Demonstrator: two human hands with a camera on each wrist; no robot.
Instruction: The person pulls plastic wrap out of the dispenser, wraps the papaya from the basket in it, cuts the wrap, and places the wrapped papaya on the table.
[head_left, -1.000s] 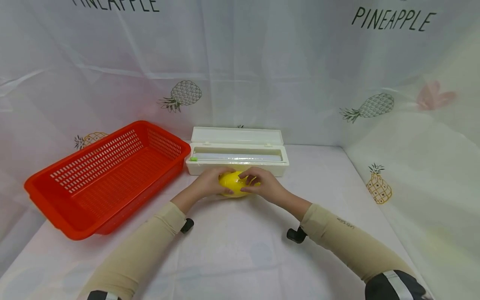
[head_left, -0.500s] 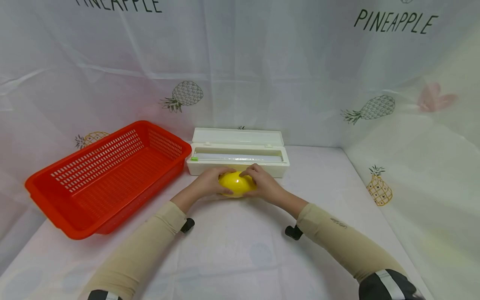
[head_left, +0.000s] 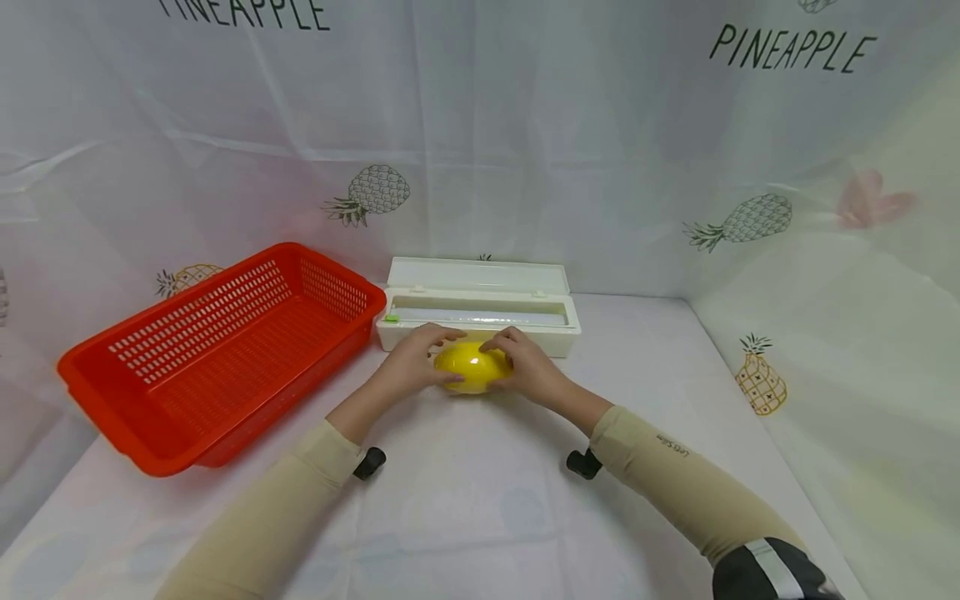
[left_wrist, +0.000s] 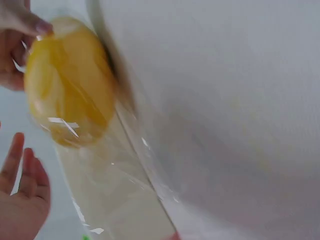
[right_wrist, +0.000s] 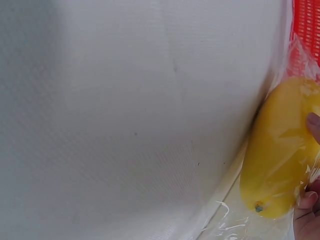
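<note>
A smooth yellow melon (head_left: 472, 367) lies on its side in front of the white box, covered in clear plastic wrap (right_wrist: 232, 220) that shows as shiny creases in both wrist views. My right hand (head_left: 528, 367) grips the melon's right end, fingers over the top and thumb low on the near side. At the other end my left hand (head_left: 411, 362) is spread around the melon; in the left wrist view its straightened fingers (left_wrist: 34, 175) stand apart from the fruit. A small greenish stem scar (right_wrist: 258, 207) marks one end. The melon's underside is hidden.
Behind the melon stands a long white cling film box (head_left: 480, 340), lid raised, with a roll inside and a green slider (head_left: 392, 318) at its left. A red slotted plastic basket (head_left: 217, 367) sits on the left. A pineapple-print cloth (head_left: 615, 167) hangs behind the table.
My right fingers have spread and settled more fully around the melon. The left fingers have loosened, and that hand has drawn slightly left. The melon stays nearly in place.
</note>
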